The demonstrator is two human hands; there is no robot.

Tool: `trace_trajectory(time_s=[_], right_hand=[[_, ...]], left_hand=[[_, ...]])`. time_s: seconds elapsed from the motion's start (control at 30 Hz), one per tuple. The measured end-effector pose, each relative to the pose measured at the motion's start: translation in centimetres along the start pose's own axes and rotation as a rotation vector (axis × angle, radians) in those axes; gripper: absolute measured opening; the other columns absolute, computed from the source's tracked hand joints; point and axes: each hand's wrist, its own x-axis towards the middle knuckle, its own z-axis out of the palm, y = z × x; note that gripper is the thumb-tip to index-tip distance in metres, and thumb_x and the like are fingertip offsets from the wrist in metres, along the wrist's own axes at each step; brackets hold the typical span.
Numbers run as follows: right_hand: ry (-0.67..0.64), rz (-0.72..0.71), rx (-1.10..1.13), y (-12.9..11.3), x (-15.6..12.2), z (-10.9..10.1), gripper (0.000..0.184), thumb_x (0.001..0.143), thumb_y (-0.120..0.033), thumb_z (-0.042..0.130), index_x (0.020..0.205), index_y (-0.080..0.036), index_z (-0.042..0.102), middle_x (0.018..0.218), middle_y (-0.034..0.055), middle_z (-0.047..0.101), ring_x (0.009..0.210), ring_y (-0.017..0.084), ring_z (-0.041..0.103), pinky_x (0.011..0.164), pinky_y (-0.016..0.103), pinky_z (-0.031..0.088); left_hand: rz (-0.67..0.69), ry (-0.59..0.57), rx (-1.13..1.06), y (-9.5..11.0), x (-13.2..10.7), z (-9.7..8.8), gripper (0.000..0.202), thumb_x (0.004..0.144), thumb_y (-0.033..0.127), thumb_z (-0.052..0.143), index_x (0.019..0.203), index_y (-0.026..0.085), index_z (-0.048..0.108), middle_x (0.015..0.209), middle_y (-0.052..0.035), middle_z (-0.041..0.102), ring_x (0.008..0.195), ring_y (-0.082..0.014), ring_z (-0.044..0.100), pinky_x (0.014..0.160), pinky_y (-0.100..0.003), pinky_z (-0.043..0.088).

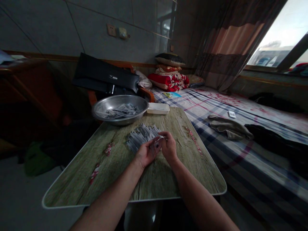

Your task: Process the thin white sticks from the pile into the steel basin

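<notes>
A pile of thin grey tube-like sticks point(141, 134) lies on the wood-patterned table point(115, 173), just beyond my hands. My left hand point(147, 154) is cupped, fingers curled around a small dark piece at the pile's near edge. My right hand point(168, 147) is closed beside it, its fingertips pinching one of the thin sticks near the pile's right end. The two hands touch each other. What the small piece is cannot be made out.
A metal bowl point(101, 110) holding more of the sticks stands at the table's far end, next to a white rectangular tray point(158, 108). A bed with a checked sheet point(240, 128), folded clothes and stacked blankets point(169, 80) lies to the right. A dark chair stands behind the bowl.
</notes>
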Motion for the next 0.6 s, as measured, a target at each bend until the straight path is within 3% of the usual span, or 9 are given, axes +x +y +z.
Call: trace_trajectory(time_s=[0.17,0.27,0.37,0.47,0.6], right_hand=[[0.171,-0.021,-0.086,1.5,1.0,-0.8,0.022,0.077,-0.014,0.046,0.092,-0.022,0.060,0.093,0.0071,0.065,0.093,0.023,0.059,0.091,0.039,0.046],[0.246,-0.078,-0.143,2.5,1.4,-1.0,0.024,0.075,-0.012,0.045,0.092,-0.021,0.059,0.094,0.0086,0.063,0.093,0.024,0.058,0.091,0.041,0.046],[0.262,-0.104,-0.188,3.2,1.4,-1.0,0.026,0.073,-0.009,0.044,0.091,-0.020,0.059,0.093,0.0089,0.061,0.094,0.025,0.056,0.091,0.041,0.045],[0.243,-0.122,-0.227,3.6,1.4,-1.0,0.027,0.072,-0.007,0.043,0.090,-0.020,0.060,0.092,0.0093,0.061,0.093,0.025,0.056,0.089,0.041,0.046],[0.245,-0.144,-0.261,4.0,1.4,-0.9,0.028,0.071,-0.005,0.043,0.088,-0.020,0.059,0.090,0.0085,0.060,0.092,0.025,0.056,0.087,0.038,0.046]], left_hand=[[-0.046,0.020,-0.036,0.2,-0.5,-0.2,0.023,0.093,0.005,0.046,0.103,0.009,0.066,0.091,-0.0144,0.075,0.066,-0.0117,0.072,0.051,-0.014,0.055],[-0.010,0.067,-0.021,0.3,-0.6,-0.1,0.021,0.091,0.003,0.047,0.097,0.010,0.066,0.092,-0.0151,0.074,0.059,-0.0087,0.068,0.052,-0.013,0.055],[0.061,0.117,0.015,0.4,-0.9,0.5,0.021,0.088,0.000,0.048,0.092,0.011,0.066,0.082,-0.0107,0.071,0.059,-0.0097,0.067,0.055,-0.016,0.058],[0.114,0.140,0.029,1.1,-1.5,1.5,0.018,0.090,0.002,0.049,0.091,0.012,0.064,0.074,-0.0057,0.066,0.052,-0.0090,0.061,0.045,-0.016,0.052],[0.180,0.201,0.012,3.8,-1.6,3.2,0.019,0.090,0.000,0.047,0.085,0.013,0.060,0.070,-0.0030,0.060,0.049,-0.0073,0.055,0.042,-0.015,0.046]])
